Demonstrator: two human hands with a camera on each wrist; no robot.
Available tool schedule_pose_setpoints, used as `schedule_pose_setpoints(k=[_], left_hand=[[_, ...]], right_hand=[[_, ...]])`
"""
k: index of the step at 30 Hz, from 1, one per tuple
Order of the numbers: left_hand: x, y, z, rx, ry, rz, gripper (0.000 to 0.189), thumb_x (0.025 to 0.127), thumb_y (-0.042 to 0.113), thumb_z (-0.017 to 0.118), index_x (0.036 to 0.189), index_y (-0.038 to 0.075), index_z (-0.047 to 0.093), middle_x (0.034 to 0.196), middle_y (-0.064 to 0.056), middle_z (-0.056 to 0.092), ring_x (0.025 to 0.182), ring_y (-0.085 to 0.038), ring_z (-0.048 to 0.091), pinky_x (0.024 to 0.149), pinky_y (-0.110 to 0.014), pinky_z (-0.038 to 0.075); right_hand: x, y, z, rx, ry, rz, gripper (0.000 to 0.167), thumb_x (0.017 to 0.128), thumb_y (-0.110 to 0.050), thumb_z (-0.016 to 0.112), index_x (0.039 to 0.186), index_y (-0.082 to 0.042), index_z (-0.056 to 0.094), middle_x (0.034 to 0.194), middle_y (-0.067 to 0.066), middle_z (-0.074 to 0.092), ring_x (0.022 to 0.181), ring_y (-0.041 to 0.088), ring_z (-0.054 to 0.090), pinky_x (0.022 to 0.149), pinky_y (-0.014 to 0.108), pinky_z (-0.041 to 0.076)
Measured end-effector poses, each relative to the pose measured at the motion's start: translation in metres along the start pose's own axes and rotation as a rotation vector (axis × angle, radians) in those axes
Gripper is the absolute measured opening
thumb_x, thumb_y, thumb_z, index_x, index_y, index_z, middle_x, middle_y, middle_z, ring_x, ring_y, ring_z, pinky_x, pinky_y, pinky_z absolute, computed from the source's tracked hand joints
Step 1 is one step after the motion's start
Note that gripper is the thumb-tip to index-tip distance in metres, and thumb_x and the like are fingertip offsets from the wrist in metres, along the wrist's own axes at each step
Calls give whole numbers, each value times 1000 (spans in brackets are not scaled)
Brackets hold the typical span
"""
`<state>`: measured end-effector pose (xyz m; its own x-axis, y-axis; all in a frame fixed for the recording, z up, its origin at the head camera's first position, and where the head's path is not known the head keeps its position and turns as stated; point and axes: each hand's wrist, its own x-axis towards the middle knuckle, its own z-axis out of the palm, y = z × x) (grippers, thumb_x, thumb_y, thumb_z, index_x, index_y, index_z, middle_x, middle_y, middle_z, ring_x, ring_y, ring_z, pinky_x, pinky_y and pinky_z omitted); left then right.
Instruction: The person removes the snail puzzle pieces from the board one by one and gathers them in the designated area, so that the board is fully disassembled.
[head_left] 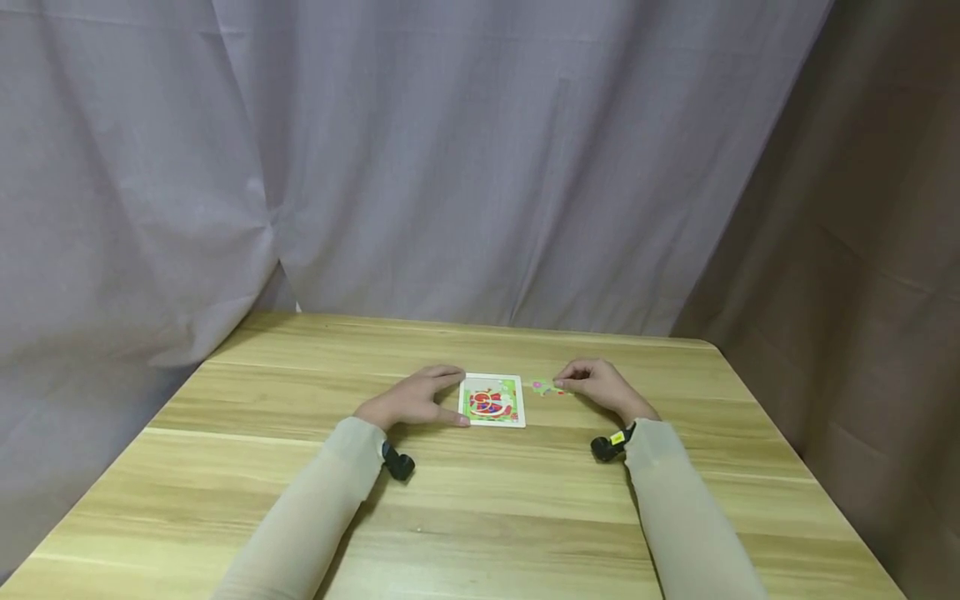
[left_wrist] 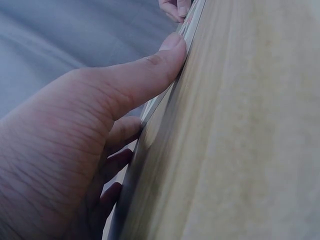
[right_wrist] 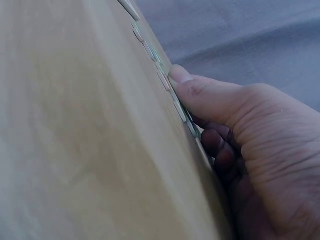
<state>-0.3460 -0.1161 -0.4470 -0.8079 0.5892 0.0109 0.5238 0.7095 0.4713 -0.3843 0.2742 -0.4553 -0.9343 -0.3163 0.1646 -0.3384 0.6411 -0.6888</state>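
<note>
A small square picture puzzle board point(head_left: 522, 402) with a white frame lies flat on the table, its inside filled mostly with red and green artwork. My left hand point(head_left: 417, 397) holds its left side, thumb at the near corner and index finger at the far one. In the left wrist view the thumb point(left_wrist: 145, 75) lies along the board's edge. Just right of the board, several thin colourful puzzle pieces point(head_left: 538, 387) lie close together. Over them, my right hand point(head_left: 602, 387) pinches at a piece with thumb and index finger. The right thumb point(right_wrist: 205, 95) hides part of the pieces.
The wooden table point(head_left: 495, 517) reaches back to a grey curtain point(head_left: 450, 167), with a darker curtain point(head_left: 862, 250) along the right. Each wrist carries a small black camera, the left one point(head_left: 400, 463) and the right one point(head_left: 604, 448), close above the tabletop.
</note>
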Motion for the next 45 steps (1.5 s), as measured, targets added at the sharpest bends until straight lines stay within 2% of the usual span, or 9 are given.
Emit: schedule_pose_setpoints(k=[7,14,22,27,30,34,38,42,45], left_hand=[[-1,-1,2,-3,-9,1,101,87,66,76,165,15,37,174,-6,32,161,-33,28,131,-58,24],[1,-1,1,4,-3,-4,101,87,67,75,166,17,37,174,-5,32,161,-32,28,131,-58,24],[1,0,-2,-2,0,-10,101,87,67,75,166,16,37,174,-6,31,161,-33,28,131,-59,23],[1,-1,-1,-13,-2,-8,101,86,67,75,166,17,37,174,-5,31,161,-32,27,132,-58,23],[0,-1,0,-18,-3,-1,101,86,66,76,165,16,37,174,-6,31,161,-33,27,131,-59,23],[-2,-2,-1,-10,5,-9,100,86,64,77,165,15,38,173,-5,33,161,-33,28,132,-57,24],[-2,-1,-2,-18,10,3,99,87,62,77,164,13,39,173,-7,34,160,-34,29,131,-58,24],[-1,1,0,-25,3,17,100,87,62,77,164,11,39,173,-9,34,160,-36,30,131,-59,24],[0,1,0,-19,9,12,100,87,63,77,164,12,39,173,-9,34,160,-35,30,131,-60,24]], right_hand=[[-2,0,6,1,17,25,15,97,-30,80,100,-15,81,99,4,78,88,15,63,85,33,50],[-1,-3,4,7,-30,18,13,98,-27,77,101,-15,81,104,4,78,95,17,65,90,34,50],[0,-5,3,5,-19,8,12,98,-26,78,100,-15,81,103,3,78,95,15,66,90,32,51],[1,-2,1,14,-28,16,11,98,-26,78,100,-15,81,103,3,77,97,18,66,93,36,51],[1,0,1,14,-33,47,14,98,-31,78,101,-18,81,105,2,77,100,19,66,95,37,51],[2,-3,2,57,-19,62,27,99,-40,75,110,-17,80,112,4,77,103,20,66,95,37,51],[5,-8,0,83,18,36,32,101,-41,73,115,-12,79,113,7,78,102,19,67,93,35,53],[9,-17,-4,33,37,-24,30,102,-37,72,114,-10,80,108,7,78,98,17,67,89,33,54],[16,-31,-3,-12,12,-75,28,103,-35,71,111,-10,81,107,6,79,97,17,67,89,35,55]])
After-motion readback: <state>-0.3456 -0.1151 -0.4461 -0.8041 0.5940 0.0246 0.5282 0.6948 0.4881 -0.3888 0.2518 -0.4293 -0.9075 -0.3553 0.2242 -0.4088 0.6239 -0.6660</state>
